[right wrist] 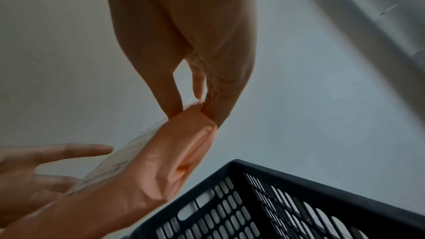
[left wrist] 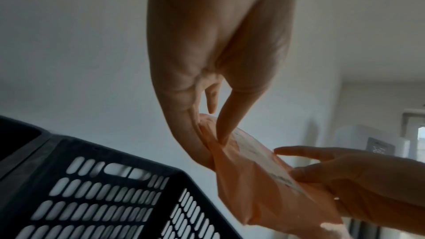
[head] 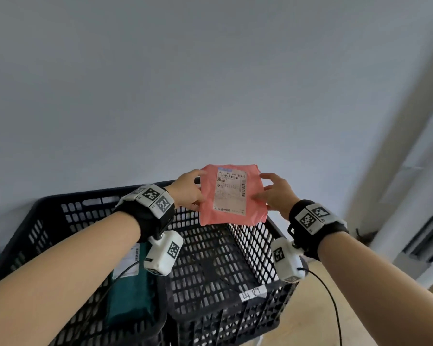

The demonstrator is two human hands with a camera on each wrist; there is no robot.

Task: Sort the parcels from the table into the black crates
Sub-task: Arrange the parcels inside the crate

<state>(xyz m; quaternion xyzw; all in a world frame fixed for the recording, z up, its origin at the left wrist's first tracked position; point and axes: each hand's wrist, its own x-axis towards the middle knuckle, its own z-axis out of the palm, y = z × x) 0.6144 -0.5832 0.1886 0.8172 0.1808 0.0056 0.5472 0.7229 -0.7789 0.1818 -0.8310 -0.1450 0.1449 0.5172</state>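
A pink parcel (head: pixel 231 196) with a white shipping label facing me hangs in the air over the far end of the right black crate (head: pixel 210 299). My left hand (head: pixel 198 193) pinches its left edge, thumb in front and fingers behind. On the opposite edge my right hand (head: pixel 263 189) pinches it the same way. The left wrist view shows the left hand (left wrist: pixel 216 137) nipping the crumpled pink parcel (left wrist: pixel 248 179). In the right wrist view the right hand (right wrist: pixel 193 108) pinches the pink parcel (right wrist: pixel 161 161) by its corner. The right crate's floor looks bare.
A second black crate (head: pixel 60 198) stands to the left, touching the right one, with a teal parcel (head: pixel 130 295) lying inside. A pale wall rises behind both crates. A white pillar (head: pixel 398 171) and a tan floor (head: pixel 318 308) are on the right.
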